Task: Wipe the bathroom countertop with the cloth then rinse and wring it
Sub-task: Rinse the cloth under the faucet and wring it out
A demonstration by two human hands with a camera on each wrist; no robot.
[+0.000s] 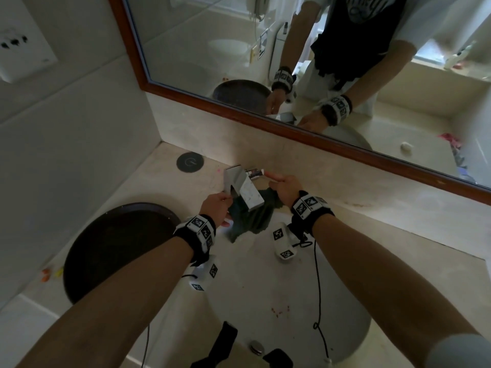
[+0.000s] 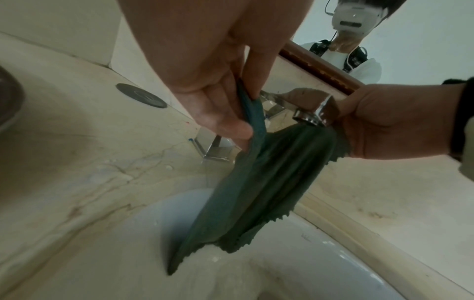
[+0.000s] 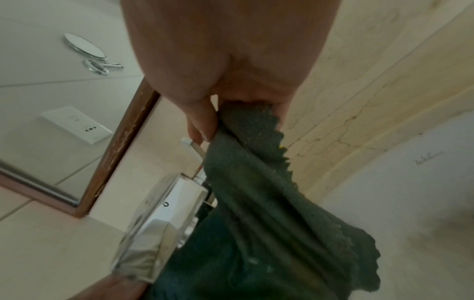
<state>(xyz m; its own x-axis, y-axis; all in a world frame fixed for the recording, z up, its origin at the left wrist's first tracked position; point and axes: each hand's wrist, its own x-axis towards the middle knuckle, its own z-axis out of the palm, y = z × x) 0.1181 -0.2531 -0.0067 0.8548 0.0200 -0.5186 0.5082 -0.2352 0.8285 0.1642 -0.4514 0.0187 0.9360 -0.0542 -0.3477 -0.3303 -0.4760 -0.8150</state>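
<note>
A dark green cloth (image 1: 252, 217) hangs spread between both hands, under the square chrome faucet (image 1: 243, 188) and over the white sink (image 1: 265, 288). My left hand (image 1: 225, 200) pinches its left edge between thumb and fingers (image 2: 231, 125). My right hand (image 1: 276, 187) grips the cloth's (image 3: 269, 203) right corner, bunched in its fingers (image 3: 202, 123). Its index finger points out toward the lever (image 1: 255, 172) behind the faucet. The cloth's (image 2: 256, 192) lower end reaches the basin rim. I see no water running.
A dark round tray (image 1: 117, 248) lies on the beige countertop (image 1: 372, 221) left of the sink. A grey round disc (image 1: 190, 161) sits in the back corner. A wood-framed mirror (image 1: 239, 49) runs along the back wall. The drain plug (image 1: 256, 346) is near me.
</note>
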